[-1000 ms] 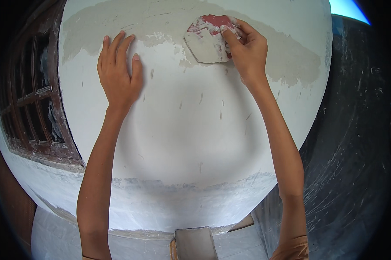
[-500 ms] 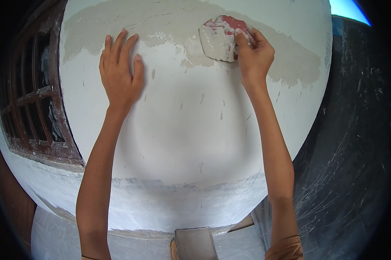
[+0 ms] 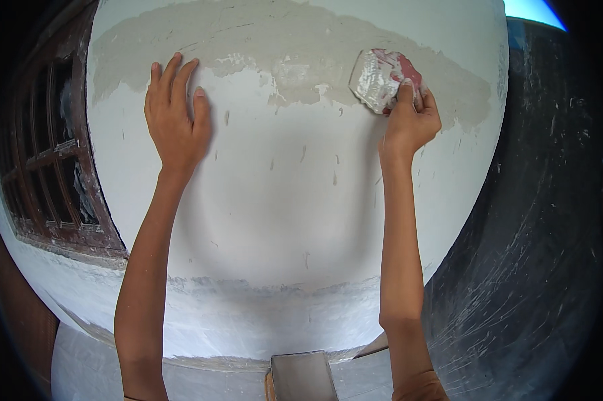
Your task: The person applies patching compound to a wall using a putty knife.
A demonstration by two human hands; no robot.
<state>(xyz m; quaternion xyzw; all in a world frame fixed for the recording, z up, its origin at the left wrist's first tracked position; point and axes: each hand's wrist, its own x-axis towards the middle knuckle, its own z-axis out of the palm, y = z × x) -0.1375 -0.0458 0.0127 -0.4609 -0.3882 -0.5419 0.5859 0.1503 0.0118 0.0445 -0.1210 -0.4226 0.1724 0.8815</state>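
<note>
Pinched in my right hand (image 3: 414,120) is a flat red putty scraper (image 3: 380,81), its blade smeared with pale putty. The scraper lies against the white wall (image 3: 274,200), over the lower edge of a grey-beige putty band (image 3: 248,30) that arches across the upper wall. My left hand (image 3: 177,120) rests on the wall at the left, fingers spread and pointing up, with the fingertips on the band's lower part. Nothing is in it. Between my hands the band's lower edge is ragged, with a lighter smeared patch.
A brown wooden window frame (image 3: 74,144) with dark panes is set at the left. To the right hangs or stands a dark, white-streaked surface (image 3: 515,254). Below the wall, a grey rectangular board (image 3: 304,377) sits on the pale floor covering (image 3: 208,384).
My right hand has moved right and slightly down with the scraper, uncovering a smeared patch of putty. My left hand keeps its pose on the wall, while the view has shifted a little.
</note>
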